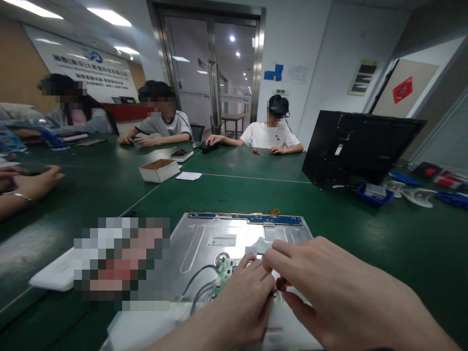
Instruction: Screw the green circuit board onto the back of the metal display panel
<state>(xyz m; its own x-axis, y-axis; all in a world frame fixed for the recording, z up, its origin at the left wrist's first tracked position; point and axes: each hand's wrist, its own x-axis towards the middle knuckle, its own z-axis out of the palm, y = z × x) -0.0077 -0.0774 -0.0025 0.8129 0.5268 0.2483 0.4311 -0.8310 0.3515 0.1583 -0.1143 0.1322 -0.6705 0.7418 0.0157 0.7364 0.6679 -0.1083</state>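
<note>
A flat silver display panel (193, 239) lies back side up in front of me, with a blue circuit strip (219, 217) along its far edge. On it is a small green circuit board (227, 268), partly hidden by my left hand (248, 292). That hand's fingers are curled over the board; what they pinch is hidden. My right hand (307, 278), just beside it, is closed around a red and black screwdriver (281, 283), of which only a bit of handle shows. Dark cables (199, 280) run left of the board. A whitish flap (260, 246) stands up past my fingers.
A blurred-out object (124, 258) lies left of the panel. Farther off are an open white box (159, 170), a white paper (189, 176) and another screwdriver (256, 151). A black monitor (361, 146) and a blue tray (375, 195) stand right. Several people sit around the green table (234, 190).
</note>
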